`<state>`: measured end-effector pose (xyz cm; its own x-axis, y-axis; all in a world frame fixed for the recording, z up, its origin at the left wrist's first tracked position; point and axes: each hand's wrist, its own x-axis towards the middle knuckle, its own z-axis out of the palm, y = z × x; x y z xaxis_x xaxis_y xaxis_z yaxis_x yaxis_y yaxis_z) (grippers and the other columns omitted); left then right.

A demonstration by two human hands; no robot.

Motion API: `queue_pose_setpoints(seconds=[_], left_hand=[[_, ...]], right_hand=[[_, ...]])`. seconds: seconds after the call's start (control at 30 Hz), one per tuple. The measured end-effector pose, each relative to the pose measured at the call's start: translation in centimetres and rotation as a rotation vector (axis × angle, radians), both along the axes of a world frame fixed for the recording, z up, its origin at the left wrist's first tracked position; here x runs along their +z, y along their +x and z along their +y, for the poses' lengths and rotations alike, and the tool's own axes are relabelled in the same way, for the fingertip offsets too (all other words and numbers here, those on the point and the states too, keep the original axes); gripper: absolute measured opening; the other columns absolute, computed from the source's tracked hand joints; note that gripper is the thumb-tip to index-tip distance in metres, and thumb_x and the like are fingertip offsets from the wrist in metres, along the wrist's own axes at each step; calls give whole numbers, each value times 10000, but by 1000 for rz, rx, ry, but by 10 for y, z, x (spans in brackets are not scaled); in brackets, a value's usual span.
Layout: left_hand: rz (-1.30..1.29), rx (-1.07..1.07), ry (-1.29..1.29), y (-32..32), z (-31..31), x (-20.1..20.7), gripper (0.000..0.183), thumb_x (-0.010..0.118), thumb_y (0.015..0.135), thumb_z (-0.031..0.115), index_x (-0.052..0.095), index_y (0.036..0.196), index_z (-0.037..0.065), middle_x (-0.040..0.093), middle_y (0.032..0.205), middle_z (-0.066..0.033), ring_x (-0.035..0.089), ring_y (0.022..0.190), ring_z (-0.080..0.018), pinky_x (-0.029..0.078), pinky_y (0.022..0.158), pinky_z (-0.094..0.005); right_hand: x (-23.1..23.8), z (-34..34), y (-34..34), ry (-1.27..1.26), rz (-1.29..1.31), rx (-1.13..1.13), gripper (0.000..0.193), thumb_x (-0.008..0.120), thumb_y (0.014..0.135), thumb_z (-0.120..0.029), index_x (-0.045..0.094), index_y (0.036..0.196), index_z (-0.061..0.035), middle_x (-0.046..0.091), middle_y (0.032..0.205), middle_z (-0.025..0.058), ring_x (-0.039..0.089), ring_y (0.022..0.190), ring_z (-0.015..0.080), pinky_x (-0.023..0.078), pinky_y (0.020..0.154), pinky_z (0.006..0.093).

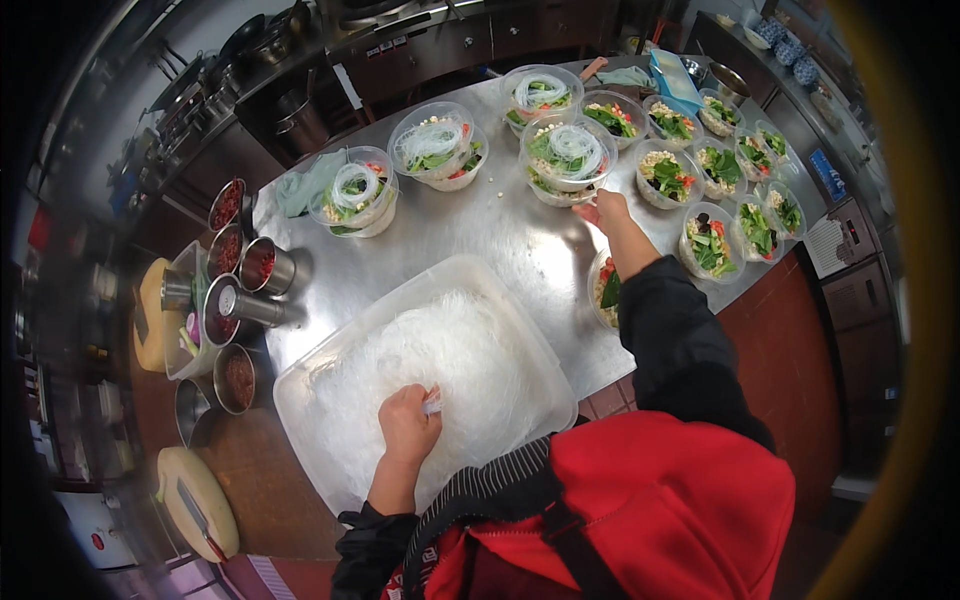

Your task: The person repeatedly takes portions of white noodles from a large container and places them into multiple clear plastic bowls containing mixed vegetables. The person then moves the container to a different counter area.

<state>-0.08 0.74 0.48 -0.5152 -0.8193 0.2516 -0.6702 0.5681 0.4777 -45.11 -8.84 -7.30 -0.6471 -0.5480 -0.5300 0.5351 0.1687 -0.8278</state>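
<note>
My left hand (408, 425) is closed on a small bunch of glass noodles, just above the heap of glass noodles (460, 340) in a large translucent plastic tub (285, 385). Farther off, my right hand (605, 212) has its fingers at the near right edge of a stacked pair of clear plastic bowls (545, 186). The upper bowl there has a coil of noodles (577, 148) over green leaves. Near my right forearm, another bowl of vegetables (606, 285) is partly hidden by the sleeve.
Stacked noodle-topped bowls (436, 145) stand along the far side of the steel table (470, 220). Several bowls of greens (712, 245) crowd the right end. Metal pots (268, 268) with red contents line the left. A knife (195, 505) lies on a round board (215, 480).
</note>
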Motion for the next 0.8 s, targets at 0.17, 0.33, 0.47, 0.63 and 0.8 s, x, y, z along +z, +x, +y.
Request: queue_pose_setpoints(seconds=[0.17,0.33,0.47,0.63,0.8], left_hand=[[23,6,-4,-2,0,1,236,620,692,89,429,561,48,473,543,-135,483,509,-334,364,466,-416],[-9,35,40,-2,0,3,229,627,685,87,437,565,50,475,549,-131,483,516,-337,363,474,-421],[-15,42,45,-2,-1,3,221,634,682,87,444,576,51,474,550,-128,480,515,-340,363,474,-419],[7,50,43,-2,-1,1,230,639,677,80,432,581,56,461,538,-124,470,499,-334,351,465,-421],[21,38,15,-3,-2,1,235,632,679,75,421,576,53,454,536,-125,462,488,-331,345,459,-422]], right_hand=[[-5,5,60,123,64,779,264,455,870,-180,541,1005,29,590,952,163,626,759,303,529,613,364],[-14,-71,95,287,1559,1023,360,432,808,-73,440,1165,-29,429,1213,147,485,1042,316,426,843,433],[-20,-125,104,452,1675,1080,401,420,830,-85,387,1226,-34,305,1312,143,428,1111,317,417,871,421],[-19,-139,104,622,1749,1331,361,449,791,-43,476,1148,-1,431,1203,180,467,1075,322,445,857,373],[-27,-107,105,432,1897,1093,192,479,761,-69,617,882,-12,582,924,159,547,924,309,462,801,379]])
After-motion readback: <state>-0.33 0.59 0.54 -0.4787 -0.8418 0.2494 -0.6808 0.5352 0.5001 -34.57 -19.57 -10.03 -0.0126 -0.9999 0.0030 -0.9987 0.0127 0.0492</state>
